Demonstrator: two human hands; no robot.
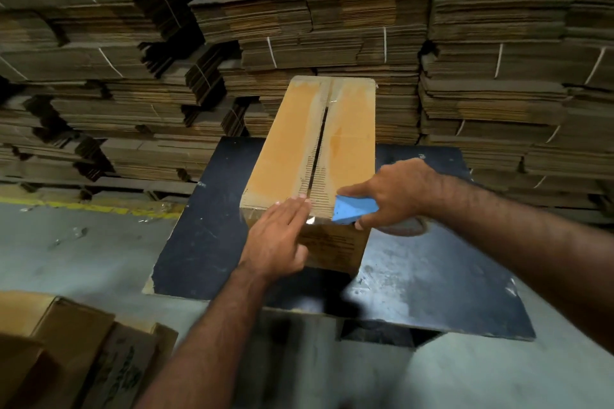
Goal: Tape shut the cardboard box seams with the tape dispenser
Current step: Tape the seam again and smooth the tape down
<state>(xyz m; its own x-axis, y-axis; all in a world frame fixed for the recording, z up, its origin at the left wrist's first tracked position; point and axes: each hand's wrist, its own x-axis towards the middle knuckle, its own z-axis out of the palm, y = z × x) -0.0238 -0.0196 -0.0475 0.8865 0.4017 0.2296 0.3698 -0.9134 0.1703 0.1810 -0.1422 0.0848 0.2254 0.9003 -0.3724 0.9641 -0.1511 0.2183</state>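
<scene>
At the lower left, open cardboard cartons are seen on the floor. On the dark board, toward its far edge, a long cardboard box is stood lengthwise. The left hand is laid flat on its near top edge, fingers straight and pressed together. The blue tape dispenser (partly hidden) is gripped by the right hand, forefinger extended along it, at the near end of the open centre seam. Behind, bundled flat cardboard is stacked.
</scene>
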